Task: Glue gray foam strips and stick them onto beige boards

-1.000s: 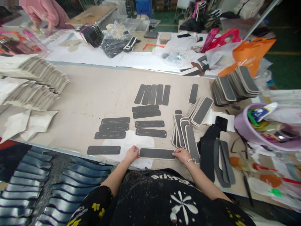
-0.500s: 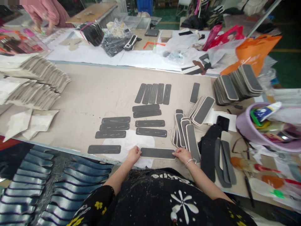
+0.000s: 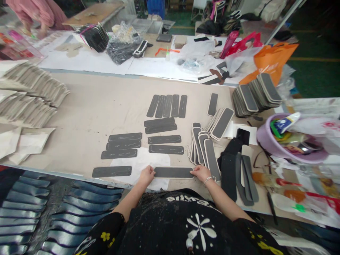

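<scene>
At the table's near edge lies a long grey strip with a pale border (image 3: 174, 172). My left hand (image 3: 147, 175) pinches its left end, and the fingers of my right hand (image 3: 202, 173) are closed on its right end. A dark grey strip (image 3: 112, 171) lies to the left, apart from my hand. Beyond it are several dark strips with glossy streaks, such as one strip (image 3: 166, 149) and an upright row (image 3: 168, 106). Just right of my right hand, pale-bordered strips (image 3: 212, 156) lie fanned in a loose pile. White paper (image 3: 140, 161) lies partly under my left hand.
Stacks of pale pieces (image 3: 34, 85) stand at the left. On the right are stacked strips (image 3: 247, 97), a phone (image 3: 243, 136), a purple basin (image 3: 261, 138) full of items and glue-like bottles (image 3: 261, 178). A person in a pink sleeve (image 3: 47, 14) works across the table.
The whole view has shifted, so the table's things appear further left. Both hands keep hold of the same bordered strip, with little visible movement against the table.
</scene>
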